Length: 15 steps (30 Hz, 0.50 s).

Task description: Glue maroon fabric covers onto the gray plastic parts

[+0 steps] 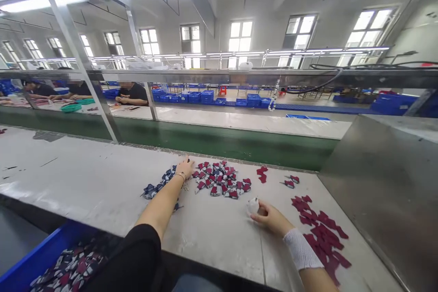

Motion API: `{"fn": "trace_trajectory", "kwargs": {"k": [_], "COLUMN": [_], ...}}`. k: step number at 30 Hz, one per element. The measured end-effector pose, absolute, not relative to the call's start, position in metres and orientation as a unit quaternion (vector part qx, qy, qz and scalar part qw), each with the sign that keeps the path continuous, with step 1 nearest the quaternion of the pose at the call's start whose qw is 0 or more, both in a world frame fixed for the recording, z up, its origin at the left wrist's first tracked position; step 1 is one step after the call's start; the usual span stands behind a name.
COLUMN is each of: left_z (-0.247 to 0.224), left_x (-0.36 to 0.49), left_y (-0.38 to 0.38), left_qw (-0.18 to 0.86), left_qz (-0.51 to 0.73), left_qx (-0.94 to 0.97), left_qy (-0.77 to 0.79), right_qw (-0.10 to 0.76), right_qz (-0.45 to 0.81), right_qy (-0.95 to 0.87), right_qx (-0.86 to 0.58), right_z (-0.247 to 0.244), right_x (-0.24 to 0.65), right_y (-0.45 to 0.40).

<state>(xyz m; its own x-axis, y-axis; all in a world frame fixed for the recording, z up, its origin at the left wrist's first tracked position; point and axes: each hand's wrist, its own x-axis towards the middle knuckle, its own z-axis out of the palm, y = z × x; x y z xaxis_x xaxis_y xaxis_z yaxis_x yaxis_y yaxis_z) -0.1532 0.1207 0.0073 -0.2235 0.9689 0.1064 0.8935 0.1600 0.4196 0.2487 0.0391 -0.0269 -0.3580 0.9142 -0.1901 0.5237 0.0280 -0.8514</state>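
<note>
My right hand [272, 217] is closed by the thumb and fingers around a small white rounded object [252, 206], held over the worktable; its exact kind is unclear. Reaching forward, my left hand [185, 167] is at the far side of the table, between a heap of small dark blue and grey pieces [159, 186] and a heap of maroon, white and dark pieces [219, 178]. Its fingers point away and are mostly hidden, so their grip cannot be made out. Flat maroon cut pieces [323, 232] lie spread to the right of my right hand.
A blue bin [44, 248] of similar pieces stands at lower left. Small groups of maroon pieces [262, 174] and mixed pieces [290, 182] lie farther right. A metal box wall [386, 182] bounds the right; a green belt [219, 141] runs behind. Several people sit at far left.
</note>
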Motion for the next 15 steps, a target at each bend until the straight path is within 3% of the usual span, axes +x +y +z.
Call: {"fn": "trace_trajectory", "kwargs": {"k": [9,15], "left_z": [0.020,0.026], "left_x": [-0.180,-0.149], "left_y": [0.122,0.109], "left_qw": [0.230,0.406], "left_qz": [0.369,0.500], "left_qx": [0.606,0.504], "left_qy": [0.667,0.575], "right_qw": [0.285,0.361], "right_qz": [0.551,0.564], "right_qy": [-0.617,-0.535], "right_qx": [-0.485,-0.515], "right_z": [-0.016,0.007], "right_x": [0.245,0.268], "right_y": [0.010,-0.029]}}
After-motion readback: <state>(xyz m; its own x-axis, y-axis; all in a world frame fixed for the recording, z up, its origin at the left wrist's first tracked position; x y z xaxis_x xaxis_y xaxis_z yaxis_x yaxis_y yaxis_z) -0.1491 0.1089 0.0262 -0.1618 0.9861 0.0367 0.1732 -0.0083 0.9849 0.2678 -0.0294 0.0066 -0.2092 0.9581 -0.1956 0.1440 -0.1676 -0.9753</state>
